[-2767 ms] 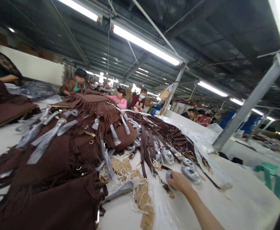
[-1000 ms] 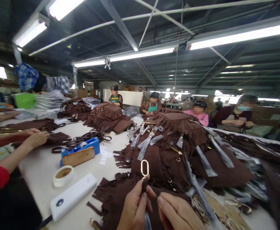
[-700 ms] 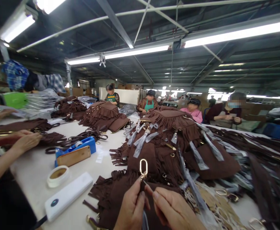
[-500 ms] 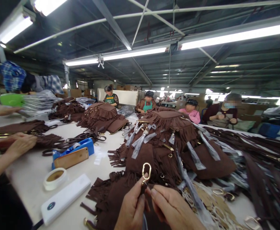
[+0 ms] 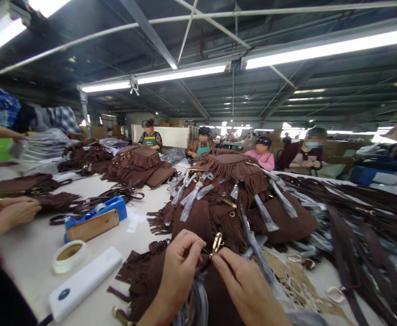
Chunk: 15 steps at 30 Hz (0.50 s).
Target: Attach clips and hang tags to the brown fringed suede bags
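My left hand [image 5: 183,262] has its thumb and fingertips drawn together just beside a gold oval metal clasp [image 5: 216,246]; I cannot tell what is between them. My right hand [image 5: 251,283] pinches the clasp at its base, so the tilted loop stands clear, probably to keep it in my sight. A dark-brown fringed bag [image 5: 147,276] lies beneath my hands.

Across the white tabletop [image 5: 132,242]: a co-worker's hands [image 5: 20,210], a gold phone [image 5: 93,225] seemingly propped against a blue plastic tape dispenser [image 5: 121,208], heaped brown bags [image 5: 227,159], then long brown straps [image 5: 341,253]. Beyond, co-workers [image 5: 203,149] face the table under fluorescent tubes [image 5: 184,74].
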{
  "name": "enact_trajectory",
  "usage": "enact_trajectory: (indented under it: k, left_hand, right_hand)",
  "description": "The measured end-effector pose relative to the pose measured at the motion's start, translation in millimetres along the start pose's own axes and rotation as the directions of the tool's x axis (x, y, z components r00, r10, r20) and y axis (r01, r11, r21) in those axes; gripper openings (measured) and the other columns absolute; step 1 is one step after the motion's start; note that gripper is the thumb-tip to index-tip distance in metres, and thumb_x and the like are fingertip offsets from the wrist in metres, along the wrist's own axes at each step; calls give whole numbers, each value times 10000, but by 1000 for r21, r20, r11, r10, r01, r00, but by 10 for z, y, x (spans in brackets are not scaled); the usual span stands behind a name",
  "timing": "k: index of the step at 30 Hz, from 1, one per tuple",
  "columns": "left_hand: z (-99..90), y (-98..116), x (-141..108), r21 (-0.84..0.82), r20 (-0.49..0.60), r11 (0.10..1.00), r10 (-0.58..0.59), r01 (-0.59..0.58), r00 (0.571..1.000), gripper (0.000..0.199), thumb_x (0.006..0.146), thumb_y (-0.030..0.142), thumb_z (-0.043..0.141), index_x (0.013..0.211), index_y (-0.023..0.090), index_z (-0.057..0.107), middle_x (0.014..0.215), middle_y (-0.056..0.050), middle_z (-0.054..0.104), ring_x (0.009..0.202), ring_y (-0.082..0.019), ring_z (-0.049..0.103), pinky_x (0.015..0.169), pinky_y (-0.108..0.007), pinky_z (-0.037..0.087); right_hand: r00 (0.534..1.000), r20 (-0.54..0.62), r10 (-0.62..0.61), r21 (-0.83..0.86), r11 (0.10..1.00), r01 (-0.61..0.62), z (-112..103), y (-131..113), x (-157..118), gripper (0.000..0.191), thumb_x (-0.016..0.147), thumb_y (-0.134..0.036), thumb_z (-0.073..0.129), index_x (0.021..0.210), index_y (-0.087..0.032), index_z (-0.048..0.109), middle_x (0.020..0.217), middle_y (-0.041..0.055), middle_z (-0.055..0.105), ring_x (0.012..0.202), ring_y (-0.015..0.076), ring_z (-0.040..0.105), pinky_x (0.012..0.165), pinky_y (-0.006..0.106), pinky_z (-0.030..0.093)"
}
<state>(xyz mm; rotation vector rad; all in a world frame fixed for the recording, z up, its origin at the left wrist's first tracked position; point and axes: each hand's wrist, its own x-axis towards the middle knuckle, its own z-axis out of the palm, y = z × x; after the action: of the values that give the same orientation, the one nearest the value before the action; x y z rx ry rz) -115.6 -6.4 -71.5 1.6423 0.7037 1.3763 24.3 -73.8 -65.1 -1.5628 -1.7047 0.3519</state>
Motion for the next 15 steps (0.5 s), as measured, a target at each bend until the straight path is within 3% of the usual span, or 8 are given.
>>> enact_trajectory:
  k: [3, 6, 8, 11, 13, 15]
  left_hand:
    - [29, 55, 84, 14, 46, 1000, 9, -10, 999, 252, 903, 280, 548, 687, 169, 617, 674, 13, 552, 613, -130, 551, 638, -238, 426]
    - [108, 134, 134, 31, 122, 992, 121, -126, 985, 249, 904, 229, 556, 676, 164, 634, 780, -12, 562, 735, -141, 566, 690, -242, 433]
    - [173, 214, 156, 46, 197, 971, 221, -234, 955, 222, 906, 186, 560, 717, 157, 674, 861, -32, 571, 842, -154, 566, 765, -250, 438]
    - [220, 344, 178, 54, 290, 940, 309, -338, 906, 215, 922, 157, 546, 769, 152, 697, 914, -48, 590, 918, -166, 572, 850, -268, 444]
    - [166, 396, 179, 46, 320, 938, 313, -344, 894, 198, 939, 174, 526, 850, 152, 702, 944, -52, 607, 909, -168, 582, 840, -273, 459]
    - [23, 379, 152, 45, 406, 953, 257, -300, 877, 184, 943, 204, 533, 1046, 151, 675, 991, -58, 633, 891, -169, 597, 819, -274, 476]
  right_hand:
    - [953, -274, -133, -92, 989, 112, -70, 30, -99, 246, 959, -341, 450, 788, -236, 594, 755, 20, 631, 693, 186, 603, 652, 267, 421]
    - [903, -382, -199, -141, 978, 156, -91, 15, -133, 170, 950, -285, 475, 924, -221, 630, 855, 39, 679, 728, 179, 624, 690, 261, 449]
    - [916, -360, -180, -124, 982, 144, -97, -5, -109, 201, 945, -288, 476, 1024, -204, 641, 914, 51, 711, 736, 179, 634, 690, 263, 460]
    - [961, -251, -117, -63, 993, 104, -158, -31, -77, 233, 939, -324, 483, 823, -215, 653, 700, 3, 673, 605, 149, 585, 577, 239, 428]
    - [971, -214, -109, 3, 994, 112, -270, -38, -125, 259, 936, -337, 510, 744, -224, 641, 600, -24, 602, 527, 125, 521, 520, 229, 399]
    - [969, -232, -82, 105, 988, 109, -452, -16, -257, 197, 943, -345, 540, 858, -235, 679, 624, -21, 593, 514, 121, 502, 492, 229, 396]
